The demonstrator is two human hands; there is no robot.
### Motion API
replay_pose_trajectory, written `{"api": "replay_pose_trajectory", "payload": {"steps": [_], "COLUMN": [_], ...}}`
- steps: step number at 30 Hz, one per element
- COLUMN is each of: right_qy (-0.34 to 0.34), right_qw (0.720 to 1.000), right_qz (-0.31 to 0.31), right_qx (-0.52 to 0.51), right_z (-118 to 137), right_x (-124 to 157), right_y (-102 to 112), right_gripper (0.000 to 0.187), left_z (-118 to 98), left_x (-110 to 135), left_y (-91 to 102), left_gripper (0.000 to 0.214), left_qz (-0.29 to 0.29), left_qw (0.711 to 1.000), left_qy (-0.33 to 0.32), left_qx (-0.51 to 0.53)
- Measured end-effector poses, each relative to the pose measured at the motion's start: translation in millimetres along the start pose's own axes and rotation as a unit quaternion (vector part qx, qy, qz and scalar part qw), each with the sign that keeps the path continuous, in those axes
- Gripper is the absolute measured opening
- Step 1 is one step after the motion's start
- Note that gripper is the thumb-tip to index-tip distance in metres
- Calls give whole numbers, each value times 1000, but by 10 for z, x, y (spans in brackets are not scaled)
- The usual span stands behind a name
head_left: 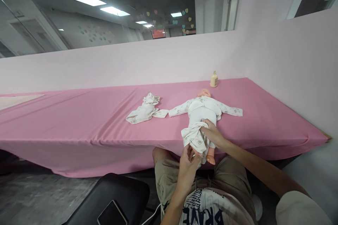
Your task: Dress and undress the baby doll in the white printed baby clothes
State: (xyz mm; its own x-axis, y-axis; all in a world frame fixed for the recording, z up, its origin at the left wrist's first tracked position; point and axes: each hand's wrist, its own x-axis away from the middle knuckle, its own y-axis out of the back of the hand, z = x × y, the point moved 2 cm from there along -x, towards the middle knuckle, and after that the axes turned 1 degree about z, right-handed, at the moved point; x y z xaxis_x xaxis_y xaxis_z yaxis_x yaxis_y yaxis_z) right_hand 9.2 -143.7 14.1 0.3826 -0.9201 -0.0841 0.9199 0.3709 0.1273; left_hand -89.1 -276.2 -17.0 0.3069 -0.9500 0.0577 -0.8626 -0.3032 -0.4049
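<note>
Doll (202,113) lies on its back at the near edge of the bench (105,119). My right grip (210,132) pinches the bunched garment (194,134) over its lower body; left grip (189,158) is at the garment's lower end, can't tell if closed. I'd ease it evenly, no yanking.

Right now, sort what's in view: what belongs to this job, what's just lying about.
In use:
doll
printed top it wears
white printed garment bunched at its legs, held by the right hand, left hand near the hem

Apparently just lying about:
crumpled white clothing beside the doll
bottle near the wall
phone on the black seat
</note>
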Motion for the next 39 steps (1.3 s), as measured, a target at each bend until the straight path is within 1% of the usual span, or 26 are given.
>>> {"api": "replay_pose_trajectory", "payload": {"steps": [2, 3, 7, 9, 11, 13, 15, 17, 18, 20, 22, 24, 26, 29, 32, 34, 36, 39], "right_qy": [-1, -5, -18, -21, -49, -97, -131, -126, -110, -76, -59, -44, -16, 6, -18, -31, -24, -3], "right_qw": [1000, 1000, 993, 989, 985, 973, 951, 937, 937, 945, 949, 953, 960, 967, 969, 975, 981, 981], "right_qz": [4, 15, 116, 146, 166, 211, 278, 326, 332, 319, 308, 298, 278, 256, 246, 218, 192, 194], "right_qx": [4, 7, 16, 20, 12, -1, -9, -12, -10, -3, 7, 10, 6, -10, -5, 12, 21, 28], "right_z": [43, 68, 141, 150, 140, 131, 144, 181, 204, 244, 268, 287, 308, 318, 274, 233, 207, 190], "right_x": [38, 64, 191, 249, 293, 329, 362, 384, 388, 391, 399, 412, 421, 418, 372, 318, 265, 212], "right_y": [1, 4, 25, 48, 66, 62, 40, 19, 13, 8, 1, -7, -12, -20, -30, -25, -22, -38], "right_gripper": [20, 21, 32, 40, 46, 48, 50, 48, 44, 32, 22, 13, 7, 7, 9, 8, 9, 14], "left_z": [-25, -37, -42, -25, -17, -23, -39, -51, -51, -37, -13, 7, 9, -5, 4, 29, 55, 70], "left_x": [11, 16, 12, 2, -1, 8, 24, 41, 48, 61, 71, 83, 99, 126, 139, 135, 124, 110], "left_y": [-10, -11, 16, 38, 53, 62, 73, 91, 101, 120, 131, 132, 121, 97, 104, 125, 136, 117], "left_gripper": [54, 54, 50, 48, 44, 40, 35, 32, 31, 31, 32, 32, 32, 31, 35, 37, 39, 49], "left_qz": [1, -2, -5, 3, 12, 18, 12, 8, 10, 21, 39, 49, 47, 37, 3, -20, -27, -32], "left_qw": [1000, 1000, 999, 999, 998, 995, 991, 986, 983, 975, 965, 958, 956, 958, 961, 960, 957, 952], "left_qy": [-15, -21, -20, -14, -18, -30, -40, -44, -45, -50, -64, -83, -101, -110, -112, -114, -116, -119], "left_qx": [-18, -24, -37, -45, -63, -92, -125, -161, -178, -217, -250, -269, -272, -263, -254, -255, -263, -279]}}
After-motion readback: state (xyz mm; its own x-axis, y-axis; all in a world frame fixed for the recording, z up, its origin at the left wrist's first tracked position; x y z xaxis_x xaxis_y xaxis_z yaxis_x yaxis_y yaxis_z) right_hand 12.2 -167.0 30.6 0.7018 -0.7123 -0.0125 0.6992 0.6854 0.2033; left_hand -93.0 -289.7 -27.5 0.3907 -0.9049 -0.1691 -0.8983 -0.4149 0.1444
